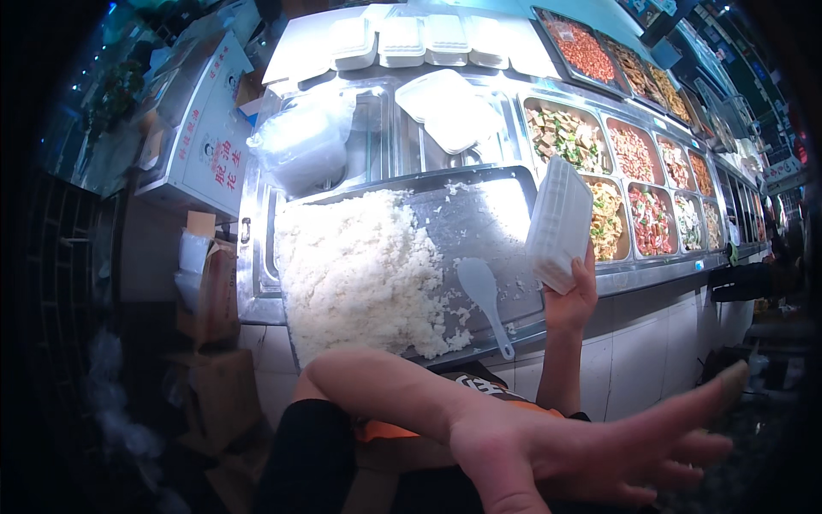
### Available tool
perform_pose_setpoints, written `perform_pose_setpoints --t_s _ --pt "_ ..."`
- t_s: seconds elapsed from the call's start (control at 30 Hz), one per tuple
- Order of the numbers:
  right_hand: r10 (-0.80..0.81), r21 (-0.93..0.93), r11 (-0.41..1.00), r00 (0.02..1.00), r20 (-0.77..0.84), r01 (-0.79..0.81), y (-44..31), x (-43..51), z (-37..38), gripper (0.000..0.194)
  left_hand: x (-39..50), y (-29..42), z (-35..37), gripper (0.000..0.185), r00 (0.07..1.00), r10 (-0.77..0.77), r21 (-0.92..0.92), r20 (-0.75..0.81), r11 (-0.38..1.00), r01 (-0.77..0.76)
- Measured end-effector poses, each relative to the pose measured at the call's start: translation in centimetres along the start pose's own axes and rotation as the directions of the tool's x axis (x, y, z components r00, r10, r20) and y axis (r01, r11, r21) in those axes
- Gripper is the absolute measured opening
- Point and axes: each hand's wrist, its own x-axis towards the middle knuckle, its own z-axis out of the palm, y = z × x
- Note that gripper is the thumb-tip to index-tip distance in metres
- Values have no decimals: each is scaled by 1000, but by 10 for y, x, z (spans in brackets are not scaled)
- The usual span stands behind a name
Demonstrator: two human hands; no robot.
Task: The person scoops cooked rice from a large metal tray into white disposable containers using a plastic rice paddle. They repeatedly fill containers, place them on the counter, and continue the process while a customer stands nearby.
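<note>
My right hand grips a white plastic takeaway box by its lower end. The box is tilted, up on end, over the right edge of a metal tray. My left arm crosses low in front of me. At its end my left hand is close to the camera, fingers apart and pointing right, with nothing in it. A wide heap of cooked white rice covers the left part of the tray. Right of the heap lies a white rice paddle, its handle towards me.
Pans of cut dishes fill the counter to the right. Behind the tray are loose white lids and a plastic bag of containers. White takeaway boxes line the back. Cartons stand at left, a cardboard box below.
</note>
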Motion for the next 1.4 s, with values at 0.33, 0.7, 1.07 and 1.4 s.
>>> perform_pose_setpoints --t_s 0.33,0.7,1.07,1.4 --pt "7 -44 999 999 49 -5 -6 27 -21 72 43 27 -60 99 972 -190 -194 -141 968 161" --pt "97 -70 993 992 79 -91 13 36 -11 65 15 85 -43 91 925 294 54 -239 956 -290" --pt "18 -112 994 991 135 -3 63 -93 85 72 -135 94 40 110 903 373 293 -214 906 -305" --pt "81 -437 895 928 364 94 133 -220 191 93 -321 102 -6 102 414 694 804 -589 555 212"
